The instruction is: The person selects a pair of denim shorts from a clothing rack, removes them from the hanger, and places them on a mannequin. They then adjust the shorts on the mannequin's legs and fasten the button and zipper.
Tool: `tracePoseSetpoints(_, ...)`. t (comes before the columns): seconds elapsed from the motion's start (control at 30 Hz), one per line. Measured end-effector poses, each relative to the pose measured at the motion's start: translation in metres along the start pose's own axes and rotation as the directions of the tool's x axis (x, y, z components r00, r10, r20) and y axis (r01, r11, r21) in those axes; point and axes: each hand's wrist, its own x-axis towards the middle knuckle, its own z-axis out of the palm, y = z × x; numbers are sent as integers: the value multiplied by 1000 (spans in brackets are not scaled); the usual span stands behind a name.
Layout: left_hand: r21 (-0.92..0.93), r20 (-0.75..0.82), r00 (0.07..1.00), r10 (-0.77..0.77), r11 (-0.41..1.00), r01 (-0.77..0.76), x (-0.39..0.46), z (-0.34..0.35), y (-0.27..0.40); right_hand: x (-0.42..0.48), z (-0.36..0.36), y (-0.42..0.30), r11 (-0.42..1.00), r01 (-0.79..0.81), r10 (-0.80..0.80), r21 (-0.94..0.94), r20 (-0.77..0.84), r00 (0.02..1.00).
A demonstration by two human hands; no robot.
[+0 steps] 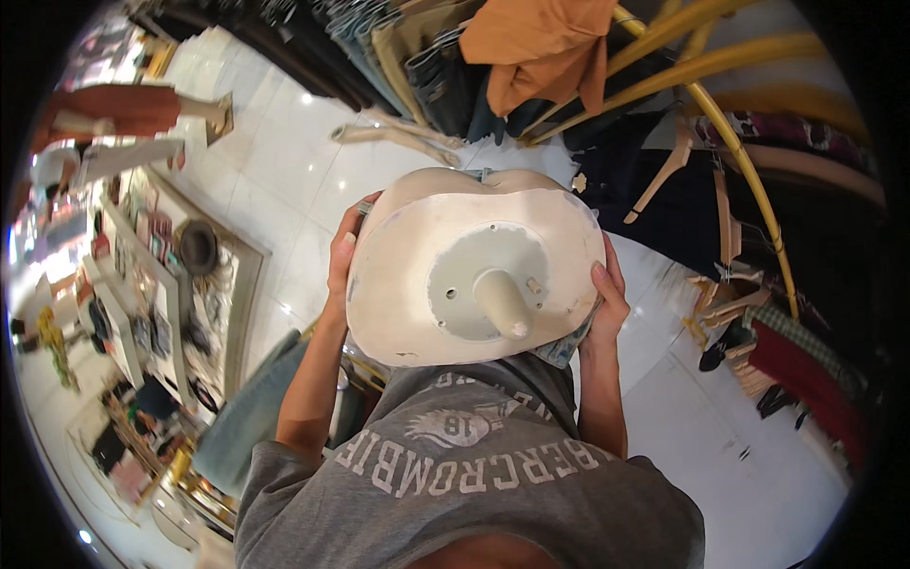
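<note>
In front of my shirt stands the lower body of a mannequin, seen from above at its cut waist. A grey round plate with several holes is set in the top, and a thick peg rises from it. Blue denim trousers show below the rim on the right, with a bit of denim also at the far edge. My left hand grips the mannequin's left side; my right hand grips its right side, thumb near the rim. Whether the fingers also hold denim is hidden.
Two mannequin arms lie on the tiled floor beyond. Trousers hang on a rack with an orange garment. A yellow metal rack curves at right with wooden hangers. Display shelves stand left, near another person.
</note>
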Motion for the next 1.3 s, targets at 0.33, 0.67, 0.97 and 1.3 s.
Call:
tracePoseSetpoints(0.33, 92, 436, 889, -140, 990, 111, 152, -4, 1, -6, 35, 10, 958, 278, -227, 66, -414, 882)
tracePoseSetpoints(0.67, 306, 535, 795, -286, 943, 133, 207, 40, -29, 9, -9, 3, 954, 301, -255, 18, -485, 837)
tracePoseSetpoints(0.97, 643, 278, 817, -506, 730, 234, 172, 72, 14, 28, -57, -6, 990, 99, -129, -100, -362, 923)
tracePoseSetpoints(1.3, 403, 195, 925, -326, 887, 228, 189, 113, 14, 70, -57, -52, 900, 170, -318, -401, -339, 885)
